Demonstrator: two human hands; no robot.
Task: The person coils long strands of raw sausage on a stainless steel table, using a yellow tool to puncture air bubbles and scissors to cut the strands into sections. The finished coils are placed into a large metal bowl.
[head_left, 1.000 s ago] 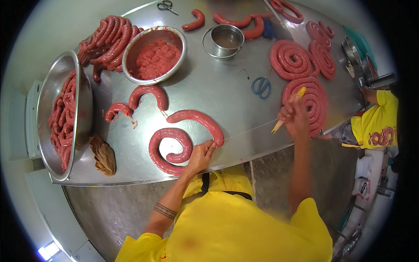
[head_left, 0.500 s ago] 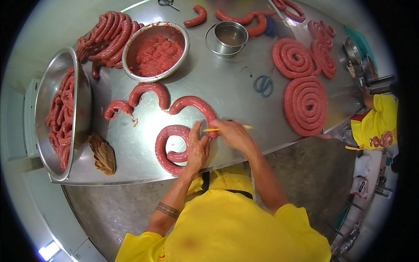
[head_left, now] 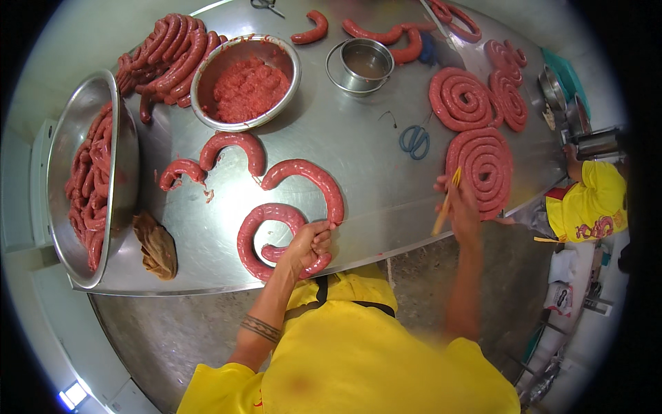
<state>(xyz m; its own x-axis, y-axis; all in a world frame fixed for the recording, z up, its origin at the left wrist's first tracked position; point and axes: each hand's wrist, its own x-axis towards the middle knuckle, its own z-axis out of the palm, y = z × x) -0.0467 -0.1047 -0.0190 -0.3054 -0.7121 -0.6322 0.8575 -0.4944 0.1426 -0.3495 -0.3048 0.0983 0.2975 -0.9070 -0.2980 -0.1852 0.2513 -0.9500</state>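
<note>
Below and right of the mince bowl (head_left: 292, 90): one curved raw sausage (head_left: 320, 175), near end pinched in the left hand (head_left: 314, 241), fingers curled in. Farther right of the bowl, and lower: right hand (head_left: 462, 200), gripping a slim yellow stick (head_left: 441, 216). Directly below the bowl: coiled sausage (head_left: 249, 240), partly hidden by the left hand. Advisable, if tying: firm pinch, steady thread tension, casing uncut.

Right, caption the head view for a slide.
Left hand gripping a sausage by one end, right hand holding a yellow stick, at a metal table.
</note>
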